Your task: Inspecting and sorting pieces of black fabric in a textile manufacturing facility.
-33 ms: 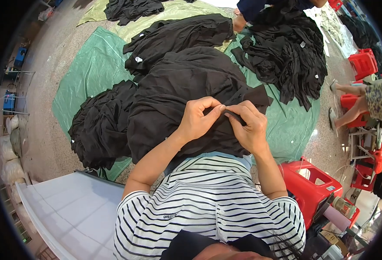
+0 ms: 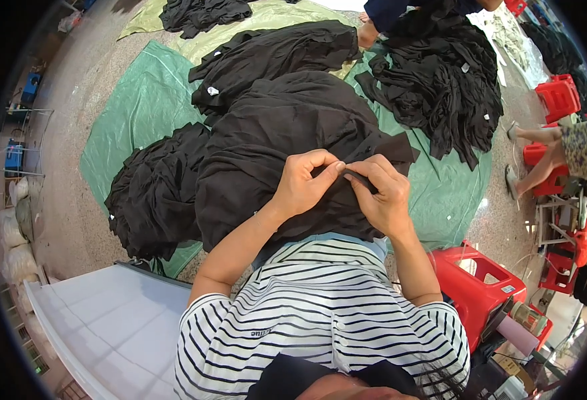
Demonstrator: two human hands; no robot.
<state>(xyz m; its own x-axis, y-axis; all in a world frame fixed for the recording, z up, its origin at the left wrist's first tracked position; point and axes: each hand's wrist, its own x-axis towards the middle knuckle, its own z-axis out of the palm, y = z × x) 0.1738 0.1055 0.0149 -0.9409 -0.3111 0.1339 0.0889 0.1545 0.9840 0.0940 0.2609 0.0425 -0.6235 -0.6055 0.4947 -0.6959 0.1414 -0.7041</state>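
A dark brown-black garment [image 2: 293, 117] is spread over my lap and out in front of me in loose folds. Near its right side, my left hand [image 2: 305, 180] pinches a bit of the cloth between thumb and index finger. Right beside it, my right hand [image 2: 382, 189] grips a folded edge of the same garment, thumb against the bent fingers. The fingertips of both hands nearly touch. Whatever small detail lies between them is too small to make out. A flap of the cloth [image 2: 396, 148] sticks out just beyond my right hand.
Heaps of black garments lie at left [image 2: 157, 190], behind [image 2: 287, 50] and at right [image 2: 440, 80], on a green sheet [image 2: 137, 100]. A red stool [image 2: 477, 283] stands close by my right elbow, a white panel [image 2: 113, 320] at lower left. Other people are at the far side and right.
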